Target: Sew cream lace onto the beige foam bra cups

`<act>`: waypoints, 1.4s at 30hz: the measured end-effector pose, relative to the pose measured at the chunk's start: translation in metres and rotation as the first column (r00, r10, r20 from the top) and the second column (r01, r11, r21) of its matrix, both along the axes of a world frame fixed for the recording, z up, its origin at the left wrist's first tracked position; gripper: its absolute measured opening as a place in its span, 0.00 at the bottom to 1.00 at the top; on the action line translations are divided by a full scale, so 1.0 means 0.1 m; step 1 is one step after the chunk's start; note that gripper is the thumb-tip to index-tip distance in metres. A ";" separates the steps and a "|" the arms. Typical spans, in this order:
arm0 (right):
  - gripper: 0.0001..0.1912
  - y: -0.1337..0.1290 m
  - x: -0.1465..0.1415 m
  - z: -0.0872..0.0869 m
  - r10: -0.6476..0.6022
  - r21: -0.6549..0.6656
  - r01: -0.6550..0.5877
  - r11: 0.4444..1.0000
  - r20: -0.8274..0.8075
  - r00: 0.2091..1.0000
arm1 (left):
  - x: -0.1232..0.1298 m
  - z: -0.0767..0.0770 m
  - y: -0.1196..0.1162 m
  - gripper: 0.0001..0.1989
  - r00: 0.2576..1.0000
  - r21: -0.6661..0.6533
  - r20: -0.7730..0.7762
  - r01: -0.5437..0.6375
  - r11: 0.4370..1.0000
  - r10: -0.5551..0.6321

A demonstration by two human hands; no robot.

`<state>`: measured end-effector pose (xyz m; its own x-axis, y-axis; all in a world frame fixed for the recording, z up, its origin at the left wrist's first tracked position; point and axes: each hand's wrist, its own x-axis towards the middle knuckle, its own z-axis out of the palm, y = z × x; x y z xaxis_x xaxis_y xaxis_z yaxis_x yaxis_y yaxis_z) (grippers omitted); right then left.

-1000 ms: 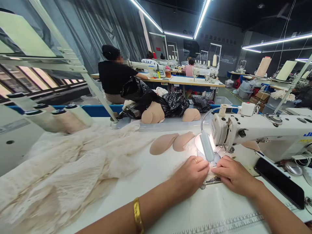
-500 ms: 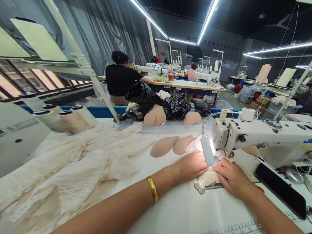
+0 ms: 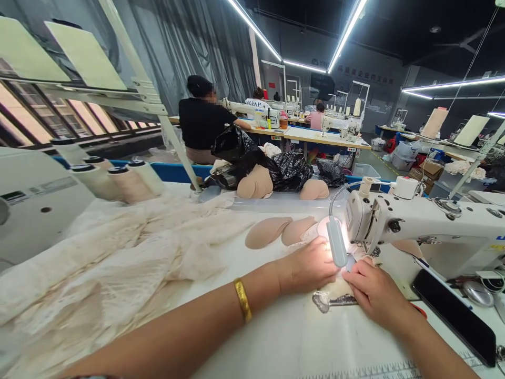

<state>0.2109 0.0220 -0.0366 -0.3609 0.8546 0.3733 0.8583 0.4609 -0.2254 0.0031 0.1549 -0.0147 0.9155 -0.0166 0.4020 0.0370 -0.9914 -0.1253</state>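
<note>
At the needle end of a white sewing machine [image 3: 410, 216], my left hand [image 3: 310, 267] presses down on a pale lace fabric [image 3: 307, 237], its fingers close together and partly hidden by the lamp. Close by on the right, my right hand [image 3: 376, 292] pinches the edge of the same pale work, thumb against fingers. The grey lamp head [image 3: 336, 242] lights this spot and covers part of the stitching area. Beige bra cups [image 3: 268, 233] lie just left of the lace, one of them partly under it.
Cream lace fabric [image 3: 118, 263] is heaped on the left of the table. A black phone [image 3: 453, 316] lies right of my right hand, above a ruler scale [image 3: 366, 371]. Thread cones [image 3: 130, 184] stand behind the lace. Beyond the table are black plastic bags [image 3: 292, 171] and a seated person [image 3: 205, 123].
The view has shifted slightly, so the background sits a little farther right. Both hands stay at the needle, with the left hand's fingers slightly moved and the right hand still pinching.
</note>
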 end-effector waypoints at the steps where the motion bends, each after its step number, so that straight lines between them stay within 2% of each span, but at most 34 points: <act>1: 0.16 0.00 0.00 0.00 -0.001 -0.001 0.001 1.000 0.002 1.000 | 0.00 -0.01 -0.01 0.08 1.000 0.007 -0.005 0.005 1.000 -0.005; 4: 0.15 0.00 0.00 0.01 -0.007 0.002 0.007 1.000 0.004 1.000 | 0.00 -0.04 0.00 0.08 1.000 0.009 -0.003 0.029 1.000 -0.029; 9: 0.15 0.02 0.00 0.01 -0.021 -0.030 0.022 0.999 0.023 1.000 | 0.00 -0.04 0.04 0.08 0.999 -0.062 0.025 0.037 0.997 -0.035; 14: 0.14 0.04 -0.01 -0.01 -0.053 -0.025 0.054 0.998 0.014 0.998 | -0.01 0.00 0.03 0.09 0.998 -0.072 -0.008 -0.059 0.996 0.059; 18: 0.15 0.07 0.05 -0.11 -0.040 0.000 0.040 0.999 -0.023 0.999 | 0.06 -0.11 0.07 0.07 0.993 -0.129 -0.033 -0.120 0.984 0.117; 21: 0.16 0.08 0.09 -0.18 -0.029 0.019 0.032 0.999 -0.113 0.993 | 0.10 -0.17 0.14 0.08 0.988 -0.191 -0.018 -0.151 0.970 0.151; 24: 0.14 0.06 0.04 -0.14 -0.057 -0.015 0.056 0.998 -0.254 0.965 | 0.04 -0.10 0.16 0.11 0.984 -0.222 0.001 -0.176 0.959 0.181; 26: 0.11 0.04 -0.08 -0.05 -0.103 -0.131 0.053 0.990 -0.416 0.904 | -0.07 -0.02 0.08 0.13 0.983 -0.240 0.015 -0.173 0.955 0.182; 28: 0.13 0.02 -0.23 0.05 -0.186 -0.288 0.004 0.958 -0.610 0.770 | -0.22 -0.01 -0.11 0.12 0.988 -0.347 0.048 -0.123 0.930 0.148; 29: 0.16 0.00 -0.32 0.09 -0.234 -0.355 -0.039 0.934 -0.693 0.682 | -0.29 -0.04 -0.26 0.11 0.990 -0.447 0.073 -0.077 0.891 0.122; 30: 0.20 -0.01 -0.41 0.12 -0.273 -0.397 -0.088 0.914 -0.759 0.591 | -0.37 -0.09 -0.44 0.09 0.989 -0.575 0.106 -0.020 0.818 0.099; 31: 0.24 -0.03 -0.49 0.12 -0.298 -0.413 -0.130 0.902 -0.811 0.504 | -0.43 -0.15 -0.64 0.09 0.987 -0.707 0.138 0.038 0.706 0.086; 32: 0.27 -0.06 -0.58 0.12 -0.310 -0.404 -0.151 0.902 -0.851 0.424 | -0.48 -0.21 -0.84 0.11 0.984 -0.825 0.150 0.072 0.561 0.095; 33: 0.28 -0.11 -0.66 0.10 -0.313 -0.382 -0.144 0.913 -0.881 0.356 | -0.51 -0.27 -1.04 0.14 0.981 -0.921 0.153 0.097 0.376 0.122; 34: 0.28 -0.17 -0.74 0.06 -0.307 -0.354 -0.116 0.928 -0.902 0.303 | -0.53 -0.31 -1.22 0.17 0.982 -0.983 0.124 0.101 0.152 0.146; 35: 0.27 -0.25 -0.82 0.01 -0.296 -0.324 -0.068 0.944 -0.917 0.267 | -0.52 -0.32 -1.37 0.19 0.975 -0.989 0.099 0.118 -0.085 0.197; 36: 0.26 -0.34 -0.90 -0.05 -0.287 -0.299 -0.009 0.954 -0.924 0.251 | -0.51 -0.30 -1.48 0.20 0.954 -0.945 0.104 0.183 -0.270 0.281; 37: 0.25 -0.44 -0.97 -0.11 -0.284 -0.283 0.040 0.958 -0.924 0.256 | -0.48 -0.26 -1.54 0.21 0.906 -0.885 0.128 0.288 -0.367 0.403; 38: 0.23 -0.54 -1.03 -0.17 -0.284 -0.272 0.079 0.959 -0.919 0.274 | -0.46 -0.20 -1.56 0.21 0.843 -0.820 0.147 0.396 -0.413 0.517; 40: 0.21 -0.71 -1.14 -0.28 -0.278 -0.255 0.112 0.960 -0.901 0.334 | -0.42 -0.08 -1.54 0.20 0.703 -0.725 0.168 0.563 -0.397 0.691; 42: 0.20 -0.81 -1.19 -0.32 -0.275 -0.254 0.105 0.962 -0.885 0.377 | -0.41 0.01 -1.49 0.21 0.641 -0.687 0.148 0.614 -0.388 0.753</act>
